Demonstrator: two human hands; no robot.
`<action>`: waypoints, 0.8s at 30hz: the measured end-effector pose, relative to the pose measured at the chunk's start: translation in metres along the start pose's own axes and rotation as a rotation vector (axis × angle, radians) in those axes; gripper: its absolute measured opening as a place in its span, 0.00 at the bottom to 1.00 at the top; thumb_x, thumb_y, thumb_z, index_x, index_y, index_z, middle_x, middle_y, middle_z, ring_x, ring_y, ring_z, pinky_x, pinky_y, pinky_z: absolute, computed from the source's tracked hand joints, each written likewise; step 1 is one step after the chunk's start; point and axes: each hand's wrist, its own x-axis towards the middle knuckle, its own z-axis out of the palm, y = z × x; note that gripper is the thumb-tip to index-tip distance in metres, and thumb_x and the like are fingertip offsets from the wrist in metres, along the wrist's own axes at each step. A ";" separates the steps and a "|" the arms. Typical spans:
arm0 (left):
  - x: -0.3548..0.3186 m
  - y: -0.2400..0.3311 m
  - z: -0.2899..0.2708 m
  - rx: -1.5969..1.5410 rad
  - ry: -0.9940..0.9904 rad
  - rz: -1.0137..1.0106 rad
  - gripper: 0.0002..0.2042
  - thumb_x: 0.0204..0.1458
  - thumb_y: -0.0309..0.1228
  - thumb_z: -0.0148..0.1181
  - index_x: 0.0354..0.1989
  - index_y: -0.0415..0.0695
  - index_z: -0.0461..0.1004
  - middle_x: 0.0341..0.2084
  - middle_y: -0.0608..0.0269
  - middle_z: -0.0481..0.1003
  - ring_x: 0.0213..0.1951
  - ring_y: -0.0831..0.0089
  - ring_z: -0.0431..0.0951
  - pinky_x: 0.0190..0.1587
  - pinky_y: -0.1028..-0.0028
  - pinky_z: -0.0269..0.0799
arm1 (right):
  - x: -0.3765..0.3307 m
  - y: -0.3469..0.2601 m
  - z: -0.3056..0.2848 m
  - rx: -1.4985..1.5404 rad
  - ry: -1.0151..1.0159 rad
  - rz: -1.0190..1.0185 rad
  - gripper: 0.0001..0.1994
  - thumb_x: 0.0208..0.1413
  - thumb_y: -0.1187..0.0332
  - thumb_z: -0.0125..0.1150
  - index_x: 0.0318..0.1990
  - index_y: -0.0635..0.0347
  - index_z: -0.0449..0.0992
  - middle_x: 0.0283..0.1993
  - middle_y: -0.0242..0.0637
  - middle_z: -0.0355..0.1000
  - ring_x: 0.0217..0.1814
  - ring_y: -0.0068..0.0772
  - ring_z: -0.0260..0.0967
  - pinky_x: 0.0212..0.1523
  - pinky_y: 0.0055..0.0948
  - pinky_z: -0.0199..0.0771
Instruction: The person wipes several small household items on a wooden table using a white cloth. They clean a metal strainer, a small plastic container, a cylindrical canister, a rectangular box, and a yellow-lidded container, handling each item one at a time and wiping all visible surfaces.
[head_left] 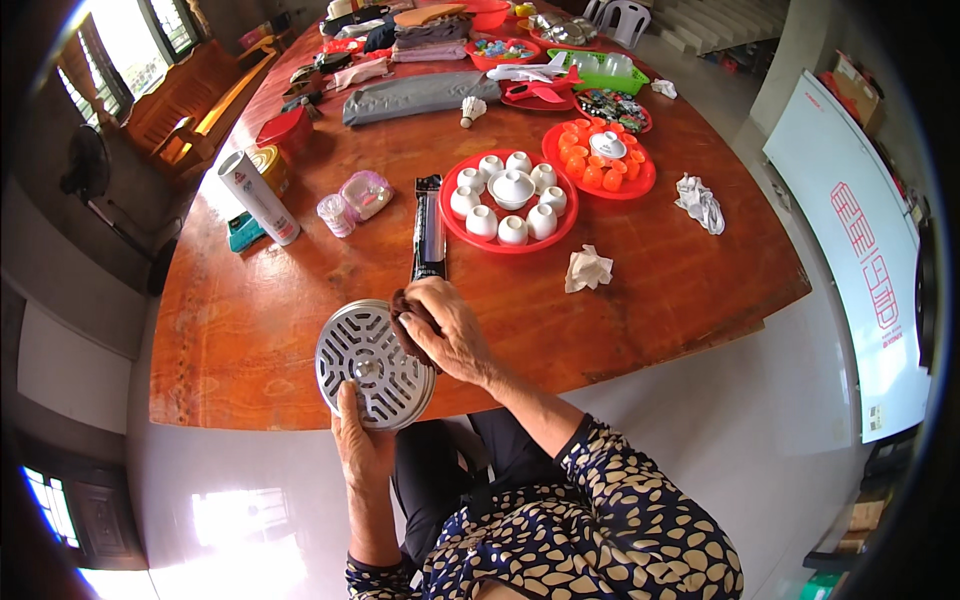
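A round stainless-steel tea tray (366, 340) with a slotted top and a small central knob is tilted up at the table's near edge. My left hand (362, 438) grips its lower rim, thumb over the slotted face and the other fingers hidden behind. In my right hand (450, 328) is a bunched dark brown cloth (408, 325), pressed against the tray's right rim. Just beyond that hand lies a narrow black-edged packet (430, 235). To its right, a red plate (470, 228) carries white cups around a lidded white bowl (511, 188).
Crumpled tissue (588, 269) and a white crumpled wrap (700, 205) lie on the right. Orange cups stand on another red plate (640, 180). A white cylinder (258, 198) and clear-wrapped packs (366, 195) are left. Farther off are a grey pouch (420, 97), shuttlecock (472, 111) and toy planes (540, 90).
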 end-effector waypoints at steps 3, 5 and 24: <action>-0.001 0.009 -0.009 0.119 0.011 -0.034 0.19 0.58 0.32 0.55 0.56 0.41 0.62 0.46 0.58 0.72 0.46 0.68 0.75 0.49 0.65 0.76 | 0.021 0.005 -0.004 0.146 -0.285 -0.001 0.11 0.56 0.70 0.52 0.47 0.59 0.72 0.44 0.39 0.72 0.48 0.40 0.69 0.50 0.34 0.67; -0.004 0.015 -0.013 0.199 -0.023 -0.085 0.20 0.57 0.32 0.57 0.56 0.40 0.63 0.46 0.57 0.73 0.45 0.68 0.76 0.48 0.66 0.75 | 0.038 0.016 -0.009 0.225 -0.550 0.008 0.12 0.58 0.69 0.50 0.48 0.59 0.73 0.44 0.39 0.72 0.48 0.40 0.70 0.50 0.33 0.67; 0.000 0.020 0.008 0.215 -0.044 -0.023 0.16 0.57 0.37 0.55 0.46 0.38 0.69 0.35 0.66 0.73 0.37 0.79 0.73 0.40 0.78 0.70 | 0.023 0.006 -0.013 1.047 -0.569 0.504 0.19 0.64 0.66 0.39 0.52 0.71 0.70 0.50 0.42 0.72 0.53 0.26 0.68 0.56 0.25 0.65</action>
